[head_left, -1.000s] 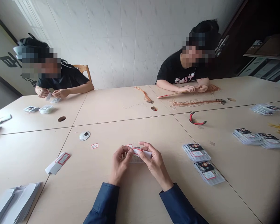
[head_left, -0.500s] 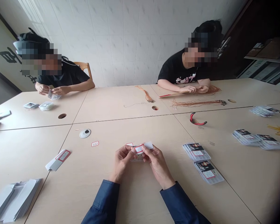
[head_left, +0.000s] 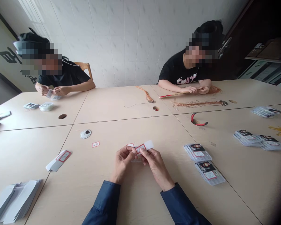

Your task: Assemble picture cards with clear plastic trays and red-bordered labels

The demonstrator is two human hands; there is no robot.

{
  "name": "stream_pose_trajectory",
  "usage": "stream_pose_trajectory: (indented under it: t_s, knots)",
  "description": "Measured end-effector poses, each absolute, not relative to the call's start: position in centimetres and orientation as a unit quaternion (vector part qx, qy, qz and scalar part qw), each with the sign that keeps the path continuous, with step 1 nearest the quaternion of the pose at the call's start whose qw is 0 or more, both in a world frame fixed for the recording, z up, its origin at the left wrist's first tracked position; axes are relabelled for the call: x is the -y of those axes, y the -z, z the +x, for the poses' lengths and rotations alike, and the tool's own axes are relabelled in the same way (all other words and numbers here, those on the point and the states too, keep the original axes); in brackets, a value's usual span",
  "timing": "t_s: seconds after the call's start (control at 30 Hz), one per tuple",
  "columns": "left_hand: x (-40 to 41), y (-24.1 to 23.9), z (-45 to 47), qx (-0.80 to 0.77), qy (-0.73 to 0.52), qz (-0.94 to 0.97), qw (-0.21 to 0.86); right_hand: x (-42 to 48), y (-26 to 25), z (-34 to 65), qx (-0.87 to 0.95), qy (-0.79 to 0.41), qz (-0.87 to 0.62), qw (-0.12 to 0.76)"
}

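Observation:
Between my two hands is a white paper strip [head_left: 149,144] with a red-bordered label [head_left: 140,148] on it. My left hand [head_left: 121,163] is closed, its thumb and fingertips pinching at the label's left end. My right hand [head_left: 158,166] is closed too, with the thumb pressed over the label's lower right part. Below the fingers a pale, clear-looking packet [head_left: 136,160] is partly visible; the hands hide most of it. Just behind my left fingers shows the edge of another red-bordered label [head_left: 130,145].
On the right are stacked clear packs [head_left: 209,172] with black cards and a red-edged curved tool [head_left: 198,122]. Left lie labelled strips [head_left: 59,160], a paper stack [head_left: 18,200], a small label [head_left: 96,144] and a round disc [head_left: 85,134]. Two people work opposite, beside orange cords [head_left: 199,103].
The paper strip has tilted, its right end now higher. My right thumb has slid slightly left and down over the label; my left hand has hardly moved.

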State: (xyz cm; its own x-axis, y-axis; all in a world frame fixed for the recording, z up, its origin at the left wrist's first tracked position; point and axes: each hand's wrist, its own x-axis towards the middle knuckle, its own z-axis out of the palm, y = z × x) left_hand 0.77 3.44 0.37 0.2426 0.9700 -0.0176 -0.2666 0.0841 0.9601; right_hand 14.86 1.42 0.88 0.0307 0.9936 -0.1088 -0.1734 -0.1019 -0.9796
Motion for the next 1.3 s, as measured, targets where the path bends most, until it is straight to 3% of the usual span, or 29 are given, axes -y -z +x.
stream_pose_trajectory:
  t_s: [0.7, 0.8, 0.9, 1.03, 1.3]
  knots:
    - [-3.1, -1.3, 1.1, -0.348, -0.467, 0.474, 0.66, -1.3, -1.0, 14.9, 0.442, -0.557, -0.495, 0.5]
    - [-3.3, -1.0, 0.9, -0.366, -0.48, 0.48, 0.636, -1.2, -0.7, 14.8, 0.464, -0.498, -0.51, 0.526]
    - [-3.5, -0.4, 0.8, -0.394, -0.511, 0.474, 0.598, -1.1, -0.5, 15.0, 0.486, -0.362, -0.548, 0.577]
    - [-3.6, 0.2, 0.8, -0.41, -0.525, 0.477, 0.574, -0.9, -0.8, 15.3, 0.59, -0.19, -0.565, 0.544]
    - [-3.3, -0.1, 1.0, -0.437, -0.483, 0.546, 0.527, -1.0, -0.9, 15.1, 0.677, -0.182, -0.516, 0.492]
